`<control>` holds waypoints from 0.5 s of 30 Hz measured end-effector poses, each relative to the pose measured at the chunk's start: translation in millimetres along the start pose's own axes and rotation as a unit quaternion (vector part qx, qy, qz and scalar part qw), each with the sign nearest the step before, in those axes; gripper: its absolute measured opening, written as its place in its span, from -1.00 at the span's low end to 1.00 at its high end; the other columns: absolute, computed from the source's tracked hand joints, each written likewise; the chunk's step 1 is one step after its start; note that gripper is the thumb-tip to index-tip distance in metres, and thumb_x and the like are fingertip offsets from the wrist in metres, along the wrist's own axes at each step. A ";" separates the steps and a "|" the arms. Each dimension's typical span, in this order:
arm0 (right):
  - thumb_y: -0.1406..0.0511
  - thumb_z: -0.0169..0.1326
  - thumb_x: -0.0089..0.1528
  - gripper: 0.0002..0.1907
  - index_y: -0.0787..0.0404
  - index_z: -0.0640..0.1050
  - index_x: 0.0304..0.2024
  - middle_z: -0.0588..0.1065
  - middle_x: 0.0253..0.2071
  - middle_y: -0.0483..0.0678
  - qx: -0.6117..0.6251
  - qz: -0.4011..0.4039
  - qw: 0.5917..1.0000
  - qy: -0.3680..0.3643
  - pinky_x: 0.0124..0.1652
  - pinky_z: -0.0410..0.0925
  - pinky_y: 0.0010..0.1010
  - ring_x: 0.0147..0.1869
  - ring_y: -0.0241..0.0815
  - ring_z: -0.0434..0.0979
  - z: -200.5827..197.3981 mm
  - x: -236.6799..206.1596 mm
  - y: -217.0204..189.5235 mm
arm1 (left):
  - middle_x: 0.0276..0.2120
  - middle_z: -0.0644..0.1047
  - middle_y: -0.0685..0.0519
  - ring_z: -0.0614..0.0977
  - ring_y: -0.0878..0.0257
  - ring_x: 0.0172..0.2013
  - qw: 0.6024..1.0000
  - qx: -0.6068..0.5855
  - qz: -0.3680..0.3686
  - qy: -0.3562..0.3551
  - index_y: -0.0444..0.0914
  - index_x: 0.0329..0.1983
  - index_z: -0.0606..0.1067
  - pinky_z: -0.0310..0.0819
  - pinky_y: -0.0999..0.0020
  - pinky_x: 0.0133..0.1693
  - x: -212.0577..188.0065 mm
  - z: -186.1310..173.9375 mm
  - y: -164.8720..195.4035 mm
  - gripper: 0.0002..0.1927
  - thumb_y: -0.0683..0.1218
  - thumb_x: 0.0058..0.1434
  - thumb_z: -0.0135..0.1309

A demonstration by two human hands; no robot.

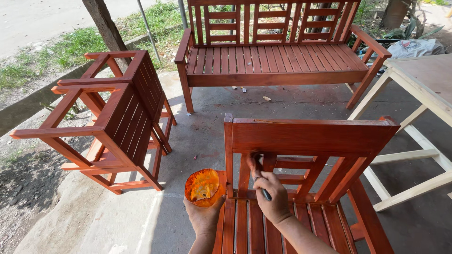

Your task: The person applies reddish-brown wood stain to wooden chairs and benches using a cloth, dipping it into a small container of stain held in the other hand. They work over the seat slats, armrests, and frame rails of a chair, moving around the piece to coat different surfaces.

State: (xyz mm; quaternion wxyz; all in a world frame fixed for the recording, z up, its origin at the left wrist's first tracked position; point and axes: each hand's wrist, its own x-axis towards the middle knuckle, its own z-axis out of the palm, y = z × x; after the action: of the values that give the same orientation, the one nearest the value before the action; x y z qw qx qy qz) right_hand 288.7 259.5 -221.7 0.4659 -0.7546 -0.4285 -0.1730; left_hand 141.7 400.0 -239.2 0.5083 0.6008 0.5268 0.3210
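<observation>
My right hand (273,197) grips a brush (259,171) against the red chair (310,136) backrest slat; my left hand (205,216) cups a stain bowl (203,187) beside it; I judge light, along-grain strokes best

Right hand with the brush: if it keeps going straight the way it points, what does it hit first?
The right hand points its brush up and away at the chair's backrest. The bristles look already at a slat under the top rail, so probably that slat first; depth is unclear.
</observation>
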 end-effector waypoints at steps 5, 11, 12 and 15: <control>0.48 0.27 0.06 -0.84 0.11 0.63 -0.41 0.52 0.11 0.11 -0.014 -0.159 0.984 -0.081 0.08 0.53 -0.34 0.19 0.06 0.56 -4.5 -3.7 28.6 | 0.21 0.33 0.04 0.42 0.15 0.26 1.000 0.011 -0.018 -0.012 -0.12 0.32 0.14 0.22 0.21 0.37 16.6 1.5 -9.0 0.13 0.02 -0.29 0.56; 0.48 0.25 0.02 -0.82 0.06 0.66 -0.46 0.46 0.23 0.11 -0.101 -0.160 0.959 -0.213 0.10 0.41 -0.28 0.33 0.12 0.43 0.4 -5.9 70.1 | 0.20 0.34 0.03 0.41 0.13 0.25 1.000 0.017 -0.001 -0.019 -0.15 0.34 0.11 0.22 0.18 0.35 32.7 15.5 -10.3 0.16 0.05 -0.26 0.58; 0.47 0.26 0.02 -0.84 0.07 0.65 -0.47 0.46 0.23 0.10 -0.105 -0.159 0.960 -0.207 0.12 0.43 -0.27 0.33 0.13 0.42 7.3 -10.0 75.2 | 0.20 0.35 0.03 0.44 0.13 0.24 1.000 -0.005 0.015 -0.016 -0.16 0.33 0.13 0.26 0.19 0.32 35.6 20.4 -10.5 0.14 0.04 -0.26 0.57; 0.45 0.29 0.03 -0.87 0.09 0.64 -0.46 0.45 0.24 0.09 -0.114 -0.151 0.962 -0.198 0.13 0.47 -0.25 0.32 0.13 0.41 30.5 -30.5 89.6 | 0.18 0.39 0.02 0.49 0.14 0.20 0.997 -0.054 0.051 -0.018 -0.18 0.30 0.17 0.36 0.21 0.27 39.9 35.7 -16.3 0.08 0.02 -0.26 0.54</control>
State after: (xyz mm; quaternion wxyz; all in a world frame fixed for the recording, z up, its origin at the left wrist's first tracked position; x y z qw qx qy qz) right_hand 339.4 252.8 -307.0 0.2513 -0.7485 -0.5985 -0.1355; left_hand 179.2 427.3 -270.5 0.5325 0.6039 0.4683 0.3640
